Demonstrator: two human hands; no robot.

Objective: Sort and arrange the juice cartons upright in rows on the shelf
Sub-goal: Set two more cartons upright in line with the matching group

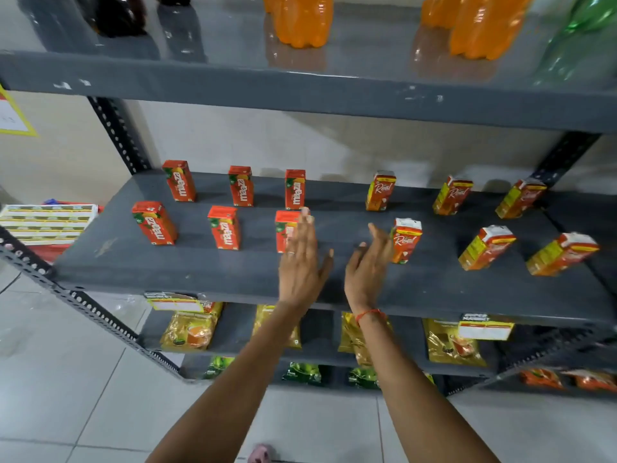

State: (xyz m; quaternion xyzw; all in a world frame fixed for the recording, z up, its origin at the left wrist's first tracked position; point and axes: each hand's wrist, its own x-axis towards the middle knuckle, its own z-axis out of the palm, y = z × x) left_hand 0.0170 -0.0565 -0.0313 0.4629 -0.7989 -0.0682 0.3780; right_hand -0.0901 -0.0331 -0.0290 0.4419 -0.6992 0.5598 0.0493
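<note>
Several red Maaza cartons stand upright in two rows on the left half of the grey shelf (207,272); the front right one (283,228) is partly hidden behind my left hand (302,262). Several Real cartons stand upright in two rows on the right half, the nearest one (405,240) just right of my right hand (369,265). Both hands hover flat over the shelf's middle with fingers apart and hold nothing. My left fingertips overlap the front Maaza carton; whether they touch it I cannot tell.
The shelf above carries dark, orange (302,20) and green (581,31) soda bottles. Below hang price labels (175,304), with yellow tea packets (192,330) and green packets underneath. A stack of boxes (46,222) lies at the left. Perforated steel posts frame the rack.
</note>
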